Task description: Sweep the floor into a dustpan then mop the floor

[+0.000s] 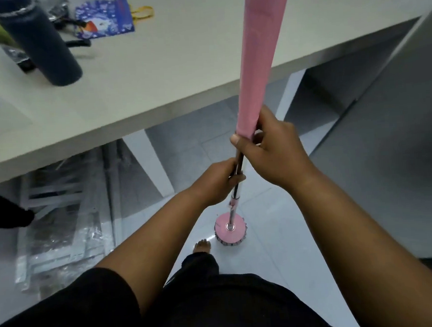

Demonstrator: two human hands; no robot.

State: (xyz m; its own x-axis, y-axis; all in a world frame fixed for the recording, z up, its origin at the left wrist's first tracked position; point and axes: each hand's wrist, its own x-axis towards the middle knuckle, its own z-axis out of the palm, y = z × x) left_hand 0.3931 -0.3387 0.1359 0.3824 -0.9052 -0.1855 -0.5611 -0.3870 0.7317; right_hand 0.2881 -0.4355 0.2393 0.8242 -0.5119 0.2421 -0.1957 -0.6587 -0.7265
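Note:
A mop stands nearly upright in front of me, its pink handle [256, 54] running up past the camera. Its round pink head [230, 228] with grey strands rests on the pale tiled floor [277, 230]. My right hand [272, 149] grips the lower end of the pink sleeve. Just below it, my left hand [216, 182] grips the thin metal shaft. My bare foot [202, 246] is beside the mop head on its left.
A white table [169, 72] stretches across the upper view, carrying a dark bottle [40, 45] and a blue gift bag [104, 16]. Plastic-wrapped items [61, 218] lie on the floor under it. A grey cabinet [398, 139] stands on the right.

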